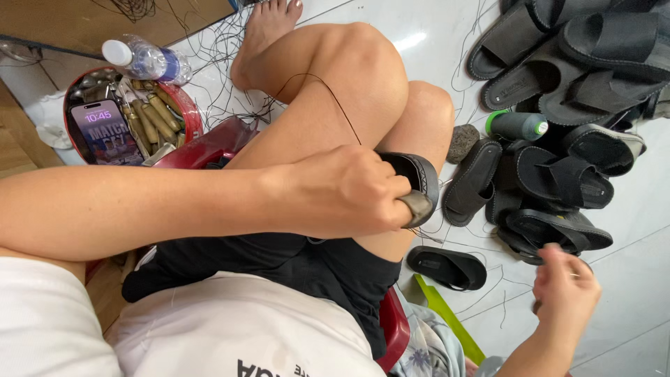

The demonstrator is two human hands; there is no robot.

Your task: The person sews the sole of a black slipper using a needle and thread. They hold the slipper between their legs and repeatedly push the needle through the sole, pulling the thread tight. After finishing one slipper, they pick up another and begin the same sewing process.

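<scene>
White floor tiles lay under the work. On the knee, the left hand (349, 192) clamped a black sandal (417, 180); right of it, the right hand (567, 290) pinched thread (335, 101), mid-stitch. Pulling taut seemed due.

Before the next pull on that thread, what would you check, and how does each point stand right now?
1. Left hand grips sandal on the knee: ok.
2. Thread runs clear over the knee to the sandal: ok.
3. Right hand holds the thread's other end: cannot tell.
4. Needle in right hand: cannot tell.
5. Loose threads on floor clear of the work: not ok, they lie tangled by the foot.
</scene>
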